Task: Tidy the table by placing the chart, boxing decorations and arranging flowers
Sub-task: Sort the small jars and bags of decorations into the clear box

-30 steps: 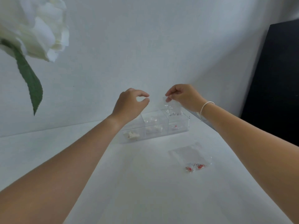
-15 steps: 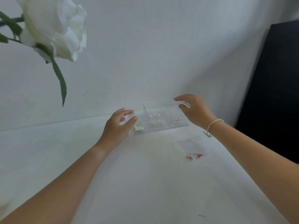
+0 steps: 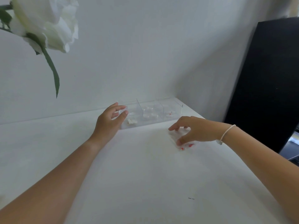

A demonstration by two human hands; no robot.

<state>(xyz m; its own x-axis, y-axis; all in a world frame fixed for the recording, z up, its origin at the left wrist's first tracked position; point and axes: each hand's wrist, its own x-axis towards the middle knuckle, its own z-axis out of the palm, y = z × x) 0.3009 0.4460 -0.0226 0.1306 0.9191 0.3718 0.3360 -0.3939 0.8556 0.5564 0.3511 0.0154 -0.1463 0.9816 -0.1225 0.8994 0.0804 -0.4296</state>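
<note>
A clear plastic compartment box [image 3: 161, 119] stands at the back of the white table [image 3: 145, 175], against the wall. Small white pieces and a red one lie in its sections. My left hand [image 3: 111, 120] is at the box's left end, fingers and thumb apart around that corner. My right hand [image 3: 194, 131] arches over a small clear bag of red decorations [image 3: 186, 147] lying flat on the table in front of the box's right end. Fingertips and thumb rest on the bag, which is partly hidden under the hand.
A large white flower [image 3: 45, 21] with a green leaf hangs in at the upper left, close to the camera. A black panel [image 3: 267, 78] stands at the table's right edge. A tiny dark speck [image 3: 191, 198] lies near the front.
My right hand left the box's right end and came down toward me onto the bag of red decorations. My left hand stays at the box's left end.
</note>
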